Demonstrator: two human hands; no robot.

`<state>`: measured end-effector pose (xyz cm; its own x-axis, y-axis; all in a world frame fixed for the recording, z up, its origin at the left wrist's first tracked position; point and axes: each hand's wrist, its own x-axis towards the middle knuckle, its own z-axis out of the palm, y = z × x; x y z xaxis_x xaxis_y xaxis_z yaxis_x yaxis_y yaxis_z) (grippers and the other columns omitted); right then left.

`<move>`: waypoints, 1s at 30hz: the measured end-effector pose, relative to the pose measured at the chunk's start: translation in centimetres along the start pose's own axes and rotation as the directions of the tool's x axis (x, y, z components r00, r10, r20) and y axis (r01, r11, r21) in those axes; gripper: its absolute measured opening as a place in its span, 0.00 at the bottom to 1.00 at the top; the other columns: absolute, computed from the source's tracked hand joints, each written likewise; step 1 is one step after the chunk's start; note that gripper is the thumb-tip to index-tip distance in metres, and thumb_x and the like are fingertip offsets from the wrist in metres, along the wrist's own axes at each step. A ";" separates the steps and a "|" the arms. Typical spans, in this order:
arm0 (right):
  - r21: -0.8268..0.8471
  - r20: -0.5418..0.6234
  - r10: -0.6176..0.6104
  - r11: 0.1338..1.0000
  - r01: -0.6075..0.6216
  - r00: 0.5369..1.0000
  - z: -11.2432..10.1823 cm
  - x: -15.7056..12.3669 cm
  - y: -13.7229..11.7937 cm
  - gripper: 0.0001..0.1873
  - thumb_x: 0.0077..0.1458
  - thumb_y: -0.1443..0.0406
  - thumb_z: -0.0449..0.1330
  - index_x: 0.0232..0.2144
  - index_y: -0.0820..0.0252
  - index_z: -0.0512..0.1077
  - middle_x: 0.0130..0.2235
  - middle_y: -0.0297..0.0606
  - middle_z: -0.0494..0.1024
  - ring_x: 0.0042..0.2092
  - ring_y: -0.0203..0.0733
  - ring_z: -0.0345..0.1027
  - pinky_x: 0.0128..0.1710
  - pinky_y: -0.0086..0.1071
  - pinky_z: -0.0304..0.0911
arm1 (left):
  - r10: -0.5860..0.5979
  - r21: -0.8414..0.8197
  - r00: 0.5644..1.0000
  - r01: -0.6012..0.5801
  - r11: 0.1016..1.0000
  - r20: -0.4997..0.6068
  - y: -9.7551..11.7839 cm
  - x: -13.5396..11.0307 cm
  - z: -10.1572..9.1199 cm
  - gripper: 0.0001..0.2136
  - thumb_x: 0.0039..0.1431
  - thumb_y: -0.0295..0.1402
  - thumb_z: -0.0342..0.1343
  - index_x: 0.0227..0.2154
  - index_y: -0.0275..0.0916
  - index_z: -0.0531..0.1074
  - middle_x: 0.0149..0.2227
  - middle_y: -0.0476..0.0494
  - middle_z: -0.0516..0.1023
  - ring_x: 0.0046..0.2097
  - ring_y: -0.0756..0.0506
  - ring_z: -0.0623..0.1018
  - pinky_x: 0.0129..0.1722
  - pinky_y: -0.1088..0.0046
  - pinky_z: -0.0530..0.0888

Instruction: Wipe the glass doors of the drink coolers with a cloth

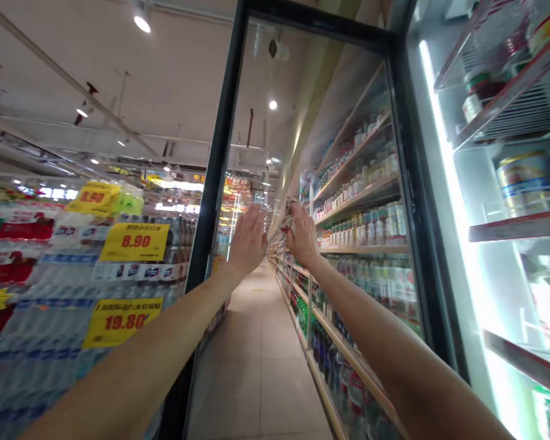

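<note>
An open glass fridge door point(348, 201) with a black frame stands in front of me. My left hand point(248, 239) lies flat against the glass, fingers stretched upward. Beside it, my right hand point(302, 235) presses a crumpled cloth point(288, 215) against the glass, fingers closed round it. Both arms reach forward from the bottom of the view.
The lit fridge interior point(508, 201) at right holds cans and bottles on wire shelves. Through the glass, a tiled aisle point(261, 354) runs past drink shelves point(362, 244). Stacked water packs with yellow price signs point(135, 242) stand at left.
</note>
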<state>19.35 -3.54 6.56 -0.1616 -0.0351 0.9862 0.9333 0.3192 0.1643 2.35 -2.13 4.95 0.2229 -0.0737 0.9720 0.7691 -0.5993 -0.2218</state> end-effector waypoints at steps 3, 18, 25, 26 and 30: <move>0.062 -0.008 -0.032 0.998 0.032 0.999 1.0 -0.6 -0.9 0.35 0.54 0.66 0.48 0.62 0.69 0.41 0.63 0.50 0.52 0.64 0.44 0.43 0.62 0.43 0.48 | 0.165 -0.151 0.985 -0.155 0.976 0.052 2.3 1.0 0.9 0.22 0.60 0.29 0.35 0.58 0.34 0.54 0.62 0.38 0.57 0.63 0.48 0.56 0.61 0.65 0.57; -0.300 -0.103 0.091 0.947 -0.118 0.990 -2.8 -8.2 6.2 0.29 0.59 0.60 0.43 0.62 0.61 0.48 0.61 0.49 0.57 0.64 0.48 0.45 0.60 0.53 0.43 | 0.087 0.110 0.991 -0.098 0.989 0.100 5.6 1.9 3.0 0.22 0.59 0.38 0.46 0.56 0.36 0.59 0.61 0.37 0.58 0.63 0.40 0.57 0.63 0.57 0.49; -0.388 -0.090 0.092 0.914 -0.120 0.992 -2.3 -8.6 5.5 0.28 0.60 0.60 0.41 0.61 0.61 0.49 0.62 0.48 0.56 0.64 0.50 0.44 0.59 0.54 0.43 | -0.187 0.153 0.981 0.193 0.969 -0.052 0.2 3.0 1.2 0.25 0.60 0.33 0.41 0.58 0.24 0.53 0.63 0.26 0.50 0.64 0.35 0.52 0.60 0.53 0.55; -0.398 -0.080 0.090 0.910 -0.115 0.993 -2.3 -8.7 5.5 0.28 0.60 0.60 0.41 0.61 0.62 0.50 0.62 0.48 0.56 0.64 0.50 0.43 0.59 0.54 0.43 | -0.136 0.144 0.990 0.138 0.980 -0.025 1.0 2.6 1.7 0.25 0.59 0.34 0.42 0.57 0.25 0.54 0.63 0.28 0.52 0.64 0.37 0.52 0.61 0.56 0.56; -0.420 -0.027 0.063 0.905 -0.069 0.998 -2.3 -9.0 5.8 0.29 0.60 0.59 0.42 0.62 0.64 0.49 0.63 0.48 0.55 0.65 0.49 0.42 0.60 0.53 0.42 | 0.346 0.038 0.922 -0.358 0.933 0.176 4.4 1.1 3.9 0.23 0.59 0.39 0.46 0.55 0.36 0.60 0.62 0.42 0.58 0.63 0.44 0.56 0.61 0.66 0.56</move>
<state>27.01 -3.56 -1.31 -0.0935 -0.0405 0.9948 0.9904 -0.1059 0.0888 8.32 -1.72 4.73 0.5769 -0.1355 0.8055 0.6607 -0.5025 -0.5577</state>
